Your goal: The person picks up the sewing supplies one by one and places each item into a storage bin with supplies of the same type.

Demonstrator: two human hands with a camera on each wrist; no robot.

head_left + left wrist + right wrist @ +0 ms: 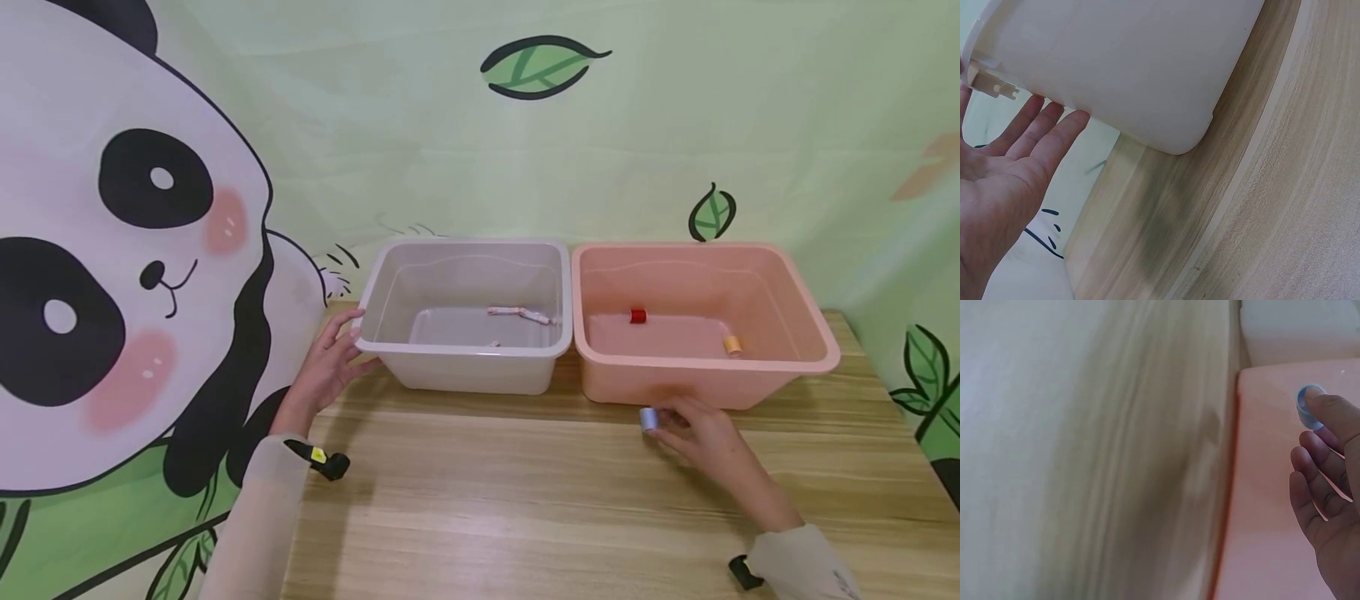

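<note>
My right hand (705, 437) pinches a small light-blue hollow cylinder (648, 419), shaped like a thread spool, between thumb and fingertips. It is in front of the pink bin's near wall. In the right wrist view the cylinder (1310, 407) shows an open end under the thumb; the other fingers are loosely bent. My left hand (326, 367) touches the left side of the white bin (472, 368) near its rim, fingers fairly straight. In the left wrist view, fingertips (1079, 119) rest against that bin's outer wall. Inside the pink bin (675, 383) lie a red cylinder (637, 316) and an orange cylinder (732, 346).
Both bins stand side by side at the back of the wooden table (510, 492). In the white bin are thin pink-and-white pieces (534, 317), too small to identify. A cloth backdrop (420, 142) with a printed panda and leaves hangs behind the table.
</note>
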